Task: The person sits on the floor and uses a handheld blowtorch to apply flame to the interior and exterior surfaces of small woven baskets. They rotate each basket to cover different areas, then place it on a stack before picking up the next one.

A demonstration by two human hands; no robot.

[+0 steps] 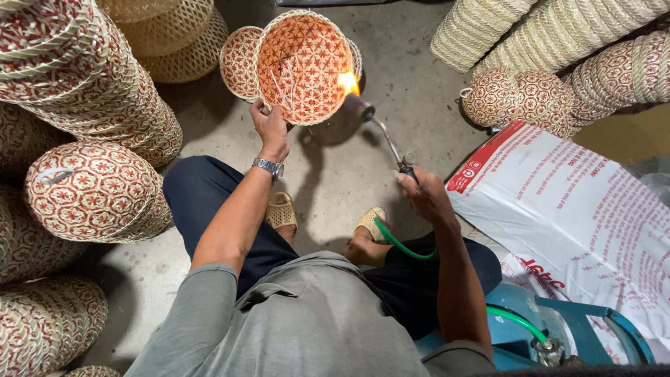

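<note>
A: Start from the near side. What is at the person's body?

B: At about five o'clock a blue gas cylinder [523, 318] stands beside the knee. A green hose [398, 243] goes from it up to the right hand [426, 197]. This hand is closed around the handle of the gas torch [391, 143].

A: Which way does the torch point?

B: Its long axis runs from the right hand toward eleven o'clock. The flame [348, 83] at the tip is touching, or nearly touching, the right rim of the woven basket [302, 66].

A: And the other hand?

B: The left hand [271, 129], with a wristwatch [269, 167], is clamped on the lower left rim of the basket at seven o'clock, fingers closed. The basket is held tilted, its open side facing the camera, at twelve o'clock from the body. The left hand is the nearer one to it; the two hands are well apart.

A: Farther out?

B: Stacks of red-patterned baskets [91, 192] at nine o'clock, pale baskets [488, 28] at one o'clock, and a white printed sack [579, 209] at three o'clock.
</note>
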